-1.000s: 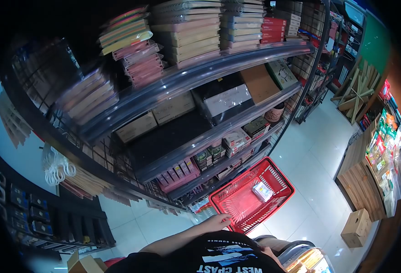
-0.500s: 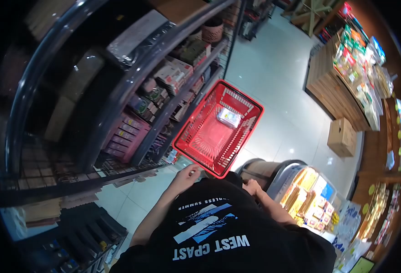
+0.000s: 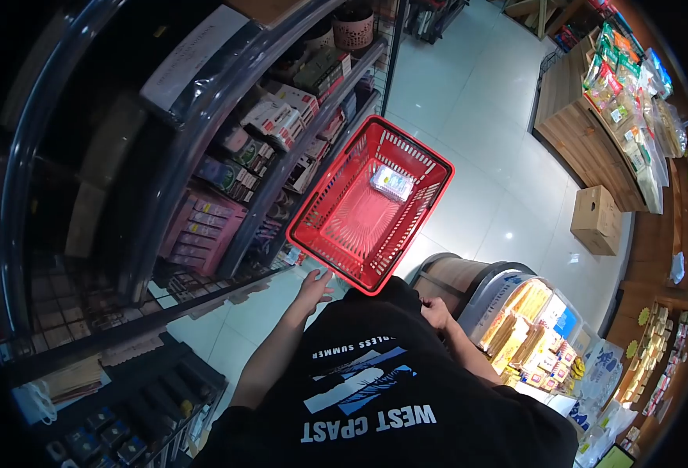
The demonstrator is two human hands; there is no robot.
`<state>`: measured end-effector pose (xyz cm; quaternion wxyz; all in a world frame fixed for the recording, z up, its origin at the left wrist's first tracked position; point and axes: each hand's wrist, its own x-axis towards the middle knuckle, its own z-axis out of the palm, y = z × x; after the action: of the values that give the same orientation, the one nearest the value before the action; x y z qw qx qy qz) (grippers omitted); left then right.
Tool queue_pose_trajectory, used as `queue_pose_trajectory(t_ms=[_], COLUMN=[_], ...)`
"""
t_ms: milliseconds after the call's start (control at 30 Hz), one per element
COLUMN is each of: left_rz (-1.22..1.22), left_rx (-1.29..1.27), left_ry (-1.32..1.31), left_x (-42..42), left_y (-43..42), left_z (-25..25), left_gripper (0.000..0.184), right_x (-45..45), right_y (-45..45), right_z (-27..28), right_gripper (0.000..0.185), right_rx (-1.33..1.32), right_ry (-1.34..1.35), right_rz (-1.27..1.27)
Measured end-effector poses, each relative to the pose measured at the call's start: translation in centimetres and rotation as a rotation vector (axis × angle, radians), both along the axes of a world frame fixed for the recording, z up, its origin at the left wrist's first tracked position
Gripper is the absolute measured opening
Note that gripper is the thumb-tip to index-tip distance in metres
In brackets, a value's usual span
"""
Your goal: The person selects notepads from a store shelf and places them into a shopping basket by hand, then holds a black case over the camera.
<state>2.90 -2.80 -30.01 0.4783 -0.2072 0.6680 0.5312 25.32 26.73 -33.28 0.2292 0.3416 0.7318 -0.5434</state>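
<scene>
A red plastic shopping basket [image 3: 344, 261] with slotted walls is in front of my body, between a shelf and the aisle floor. Inside it, toward the far end, lies a small clear-wrapped package [image 3: 391, 182] with a pale label. My left hand [image 3: 312, 291] is just beside the basket's near left corner, its fingers apart and nothing visible in them. By the right side of my black shirt, my right hand [image 3: 437, 313] has its fingers curled closed. What it holds, if anything, is hidden. The basket's support cannot be made out.
Close on the left runs a dark metal shelf rack [image 3: 281, 168] with boxed goods. At the right stand a rounded display bin [image 3: 469, 285] of packaged food, a cardboard box [image 3: 596, 220] on the floor and a wooden counter [image 3: 586, 148] of bagged goods. Pale floor tiles [image 3: 476, 101] lie between.
The basket appears slightly higher and farther left in view. My left hand's fingers have opened from a curled shape. My right hand stays curled by my side.
</scene>
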Motion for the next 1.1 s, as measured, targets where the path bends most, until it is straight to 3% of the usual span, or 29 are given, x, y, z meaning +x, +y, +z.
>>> queue_pose_trajectory(t_ms=[67,200,233,267,333,400,467,500,600,667,700,767,900,967,1100], left_rz=[0.026,0.058,0.075,0.074,0.076,0.075,0.058,0.054,-0.01,-0.023,-0.011,-0.006,0.05,0.052,0.033], left_rx=[0.011,0.087,0.076,0.069,0.02,-0.008,-0.038,0.006,0.018,0.089,0.099,0.117,0.154,0.172,0.225], left_ry=[-0.061,-0.123,-0.116,-0.119,-0.126,-0.112,-0.106,-0.118,-0.14,-0.144,-0.161,-0.176,-0.164,-0.154,-0.162], left_x=[-0.8,-2.1,-2.2,-2.3,-2.4,-2.4,-2.5,-2.7,-3.4,-3.5,-3.7,-4.0,-4.1,-4.2,-4.7], left_y=[0.7,2.1,2.4,2.5,2.5,3.0,2.7,2.2,1.9,1.1,1.0,0.8,0.0,-0.1,0.0], left_z=[-1.1,-1.6,-1.9,-2.2,-2.8,-2.0,-2.1,-3.1,-3.0,-3.6,-3.7,-3.9,-3.9,-4.0,-4.4], left_gripper=[0.085,0.061,0.049,0.049,0.048,0.041,0.041,0.044,0.044,0.045,0.047,0.049,0.055,0.053,0.048], right_x=[0.2,0.3,-0.1,-0.3,-0.7,-1.2,-3.0,-2.8,-5.3,-8.0,-9.3,-12.2,-15.1,-15.8,-15.9], right_y=[-0.6,-0.1,-0.1,0.3,1.2,2.7,3.9,4.7,4.8,4.1,3.0,0.7,-3.0,-4.5,-4.2], right_z=[-1.4,-4.2,-4.0,-3.7,-2.3,-1.8,1.6,0.7,2.5,3.0,2.2,-0.1,-2.7,-3.5,-3.3], right_gripper=[0.029,0.024,0.022,0.022,0.017,0.02,0.026,0.03,0.042,0.067,0.067,0.085,0.065,0.044,0.033], right_rx=[0.079,0.207,0.126,0.12,0.285,0.255,0.287,0.259,0.332,0.236,0.244,0.285,0.158,0.567,0.495], right_ry=[0.029,-0.007,0.013,0.009,-0.022,-0.095,-0.117,-0.099,-0.003,-0.001,-0.001,-0.091,0.016,-0.043,-0.07], right_rz=[-0.064,-0.176,-0.205,-0.205,-0.04,0.029,0.416,0.469,0.224,-0.019,-0.021,-0.23,-0.299,-0.327,-0.332])
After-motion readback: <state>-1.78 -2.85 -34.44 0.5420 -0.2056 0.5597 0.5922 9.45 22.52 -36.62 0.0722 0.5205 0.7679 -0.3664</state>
